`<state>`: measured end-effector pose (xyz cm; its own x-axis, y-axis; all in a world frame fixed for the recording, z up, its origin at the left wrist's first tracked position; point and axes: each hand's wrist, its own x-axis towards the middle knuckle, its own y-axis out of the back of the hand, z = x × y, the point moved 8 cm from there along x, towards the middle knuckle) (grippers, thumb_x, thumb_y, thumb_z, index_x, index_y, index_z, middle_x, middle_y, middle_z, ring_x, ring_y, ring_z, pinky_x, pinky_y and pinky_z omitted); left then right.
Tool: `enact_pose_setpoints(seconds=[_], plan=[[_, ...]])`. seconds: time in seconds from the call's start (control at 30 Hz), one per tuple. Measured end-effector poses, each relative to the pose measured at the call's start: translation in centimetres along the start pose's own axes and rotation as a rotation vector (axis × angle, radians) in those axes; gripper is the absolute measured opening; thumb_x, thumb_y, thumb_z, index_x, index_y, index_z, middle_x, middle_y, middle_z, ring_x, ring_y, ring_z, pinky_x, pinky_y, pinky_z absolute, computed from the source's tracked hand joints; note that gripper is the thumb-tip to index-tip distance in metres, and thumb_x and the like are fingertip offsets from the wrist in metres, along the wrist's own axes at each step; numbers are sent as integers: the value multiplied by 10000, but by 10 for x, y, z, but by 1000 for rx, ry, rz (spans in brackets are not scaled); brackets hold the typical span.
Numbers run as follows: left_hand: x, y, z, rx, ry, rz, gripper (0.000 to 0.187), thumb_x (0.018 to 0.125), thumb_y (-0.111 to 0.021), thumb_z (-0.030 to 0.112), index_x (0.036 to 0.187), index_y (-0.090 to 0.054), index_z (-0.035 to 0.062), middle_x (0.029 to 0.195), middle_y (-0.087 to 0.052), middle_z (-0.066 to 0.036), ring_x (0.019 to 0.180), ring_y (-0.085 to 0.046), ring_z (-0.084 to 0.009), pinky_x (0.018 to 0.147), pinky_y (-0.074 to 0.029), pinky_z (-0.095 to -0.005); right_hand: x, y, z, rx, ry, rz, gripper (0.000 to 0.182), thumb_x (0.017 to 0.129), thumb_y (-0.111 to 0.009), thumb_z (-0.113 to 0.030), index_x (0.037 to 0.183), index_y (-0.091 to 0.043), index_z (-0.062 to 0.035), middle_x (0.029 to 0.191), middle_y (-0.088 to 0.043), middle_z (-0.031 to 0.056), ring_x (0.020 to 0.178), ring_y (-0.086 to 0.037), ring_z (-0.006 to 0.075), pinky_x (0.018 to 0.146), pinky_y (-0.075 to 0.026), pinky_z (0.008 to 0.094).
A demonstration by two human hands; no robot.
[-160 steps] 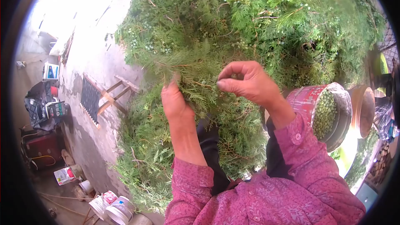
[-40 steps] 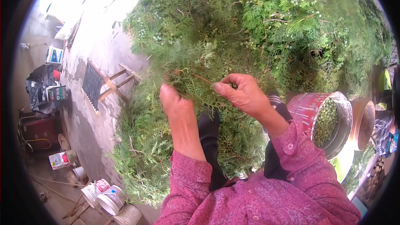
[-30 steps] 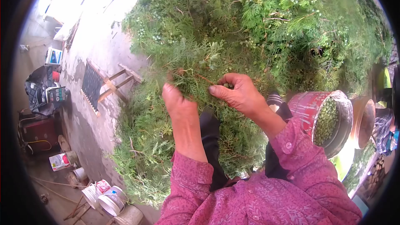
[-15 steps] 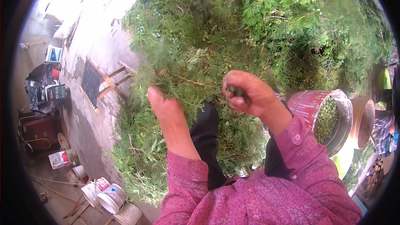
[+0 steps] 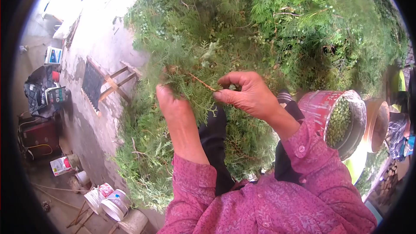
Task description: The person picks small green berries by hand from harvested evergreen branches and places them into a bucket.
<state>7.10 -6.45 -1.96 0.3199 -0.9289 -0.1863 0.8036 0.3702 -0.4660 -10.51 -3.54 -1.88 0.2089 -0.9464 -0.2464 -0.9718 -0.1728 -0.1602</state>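
Note:
My left hand (image 5: pixel 175 104) is closed around a leafy cypress branch (image 5: pixel 190 89), whose bare orange-brown twig points toward my right hand. My right hand (image 5: pixel 251 93) has its thumb and forefinger at the tip of that twig. Small green cones (image 5: pixel 234 87) show partly inside its curled fingers; the rest of the palm is hidden. A large heap of cut cypress branches (image 5: pixel 242 26) lies in front of me and around my legs. To the right, a red bucket (image 5: pixel 313 109) leans over, holding many green cones (image 5: pixel 339 122).
Behind the red bucket stands a tan bucket (image 5: pixel 376 125). On the left are a folding stool (image 5: pixel 108 84) on the concrete floor, a black bag (image 5: pixel 41 89), a dark red box (image 5: pixel 41 138) and several white buckets (image 5: pixel 115 208).
My right hand has moved left and slightly up to the twig tip, its thumb and forefinger stretching out from a curled grip. My left hand stays on the branch.

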Motion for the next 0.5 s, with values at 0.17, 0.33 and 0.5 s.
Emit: enact_pose_setpoints(seconds=[0.17, 0.33, 0.5], plan=[[-3, 8, 32, 549, -323, 107, 189, 847, -494, 193, 934, -563, 41, 832, -582, -75, 749, -538, -186, 675, -439, -301, -3, 2, -5, -382, 107, -105, 186, 769, -668, -157, 850, -626, 5, 716, -595, -3, 632, -510, 41, 555, -414, 194], [-17, -4, 54, 1159, -756, 34, 190, 839, -414, 64, 930, -567, -1, 796, -583, -87, 711, -535, -170, 635, -436, -284, -24, 65, -16, 24, -28, 185, 112, 780, -631, -133, 849, -626, -45, 623, -535, -14, 491, -454, 39, 408, -343, 168], [8, 12, 47, 679, -522, 91, 207, 827, -406, 49, 939, -569, -10, 836, -588, -97, 734, -537, -167, 652, -436, -280, -128, 207, -23, 247, 242, 855, 204, 795, -615, -110, 977, -601, -19, 699, -543, 19, 512, -454, 66, 397, -314, 178]])
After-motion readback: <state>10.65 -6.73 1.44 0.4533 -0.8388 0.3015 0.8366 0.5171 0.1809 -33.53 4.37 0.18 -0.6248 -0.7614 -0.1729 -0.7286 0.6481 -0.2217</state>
